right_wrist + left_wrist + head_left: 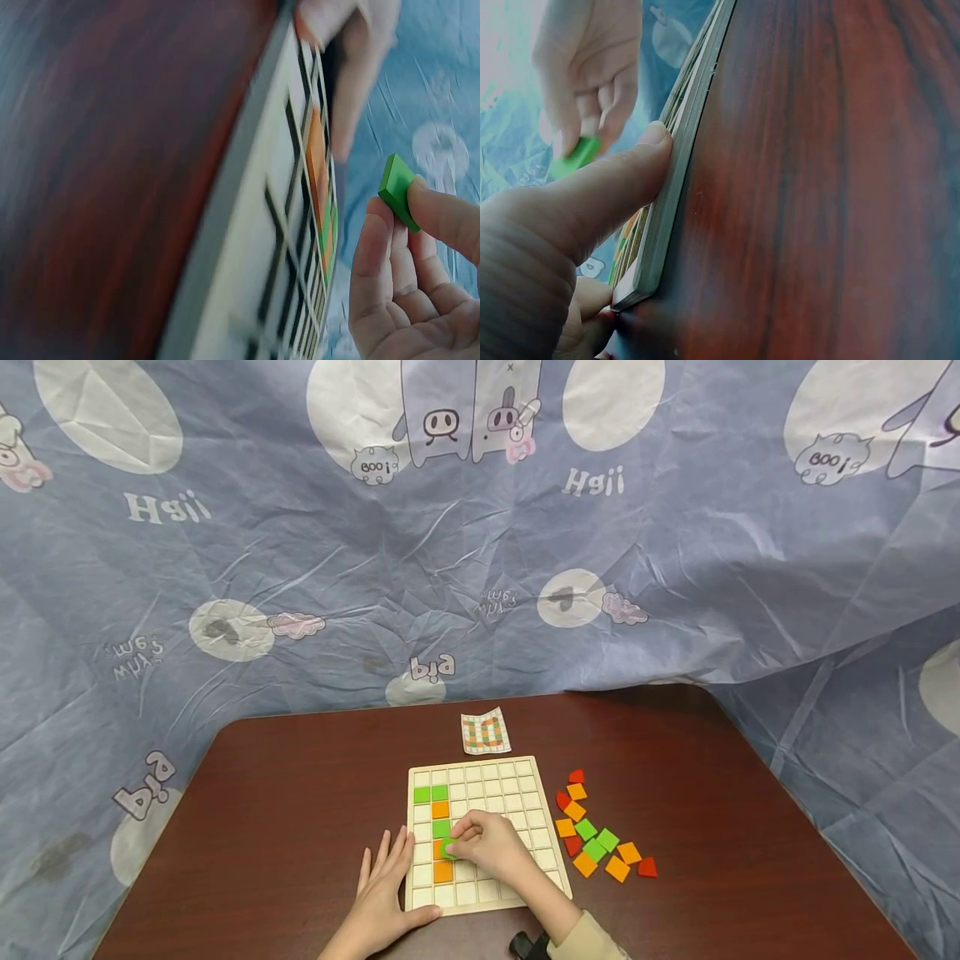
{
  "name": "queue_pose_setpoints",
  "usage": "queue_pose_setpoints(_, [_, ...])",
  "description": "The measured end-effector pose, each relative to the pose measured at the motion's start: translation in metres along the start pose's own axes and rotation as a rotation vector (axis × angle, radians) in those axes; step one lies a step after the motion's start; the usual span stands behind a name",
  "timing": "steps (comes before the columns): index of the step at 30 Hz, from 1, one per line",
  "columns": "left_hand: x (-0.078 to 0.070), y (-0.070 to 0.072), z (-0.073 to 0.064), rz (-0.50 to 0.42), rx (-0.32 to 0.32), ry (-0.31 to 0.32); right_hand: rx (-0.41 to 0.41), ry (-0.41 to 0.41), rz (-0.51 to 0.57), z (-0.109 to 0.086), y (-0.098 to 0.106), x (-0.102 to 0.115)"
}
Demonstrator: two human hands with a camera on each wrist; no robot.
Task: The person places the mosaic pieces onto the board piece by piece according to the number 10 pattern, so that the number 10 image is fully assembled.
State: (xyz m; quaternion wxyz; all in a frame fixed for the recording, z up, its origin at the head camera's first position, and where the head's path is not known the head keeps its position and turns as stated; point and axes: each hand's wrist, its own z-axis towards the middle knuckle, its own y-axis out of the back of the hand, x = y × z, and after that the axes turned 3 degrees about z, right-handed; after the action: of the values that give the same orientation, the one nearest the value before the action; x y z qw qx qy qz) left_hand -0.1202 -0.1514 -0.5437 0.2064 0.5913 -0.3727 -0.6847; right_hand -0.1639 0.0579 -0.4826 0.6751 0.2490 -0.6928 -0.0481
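A wooden grid board (495,789) lies on the table, with green and orange square tiles in its left columns. My right hand (491,847) pinches a green square tile (397,191) between thumb and fingers, held above the board over an orange tile in the second column. In the left wrist view, this green tile (577,156) shows beyond my left thumb. My left hand (381,893) rests at the board's near left corner, its fingers spread along the left edge and its thumb (622,180) against the near edge.
Right of the board lie loose orange squares (628,852), green squares (607,839) and red rounded pieces (647,867). A paper card with a coloured grid pattern (486,732) sits behind the board. A black object (525,945) is near my right sleeve. Patterned cloth (450,543) hangs behind the table.
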Motion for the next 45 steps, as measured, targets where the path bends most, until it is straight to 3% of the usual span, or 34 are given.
queue_pose_setpoints(7, [-0.001, 0.002, 0.001, 0.001, 0.014, -0.014, 0.054, 0.01, 0.013, 0.003, -0.029, 0.005])
queue_pose_setpoints(15, [0.0, 0.001, 0.0, 0.004, 0.003, -0.017, 0.049, 0.025, -0.057, 0.005, -0.044, 0.004])
queue_pose_setpoints(20, [0.0, 0.001, 0.0, 0.004, -0.007, -0.024, 0.043, 0.065, -0.125, 0.005, -0.048, 0.007])
queue_pose_setpoints(27, [-0.002, 0.004, 0.001, 0.0, 0.025, -0.006, 0.008, 0.142, -0.232, 0.008, -0.051, 0.008])
queue_pose_setpoints(36, [-0.004, 0.005, 0.001, 0.009, 0.028, 0.001, 0.001, 0.151, -0.352, 0.006, -0.053, 0.009])
queue_pose_setpoints(40, [-0.005, 0.005, 0.0, 0.012, 0.022, -0.003, 0.004, 0.146, -0.342, 0.006, -0.053, 0.009])
queue_pose_setpoints(45, [-0.005, 0.005, 0.0, 0.008, 0.014, -0.001, -0.02, 0.101, -0.249, 0.008, -0.045, 0.008])
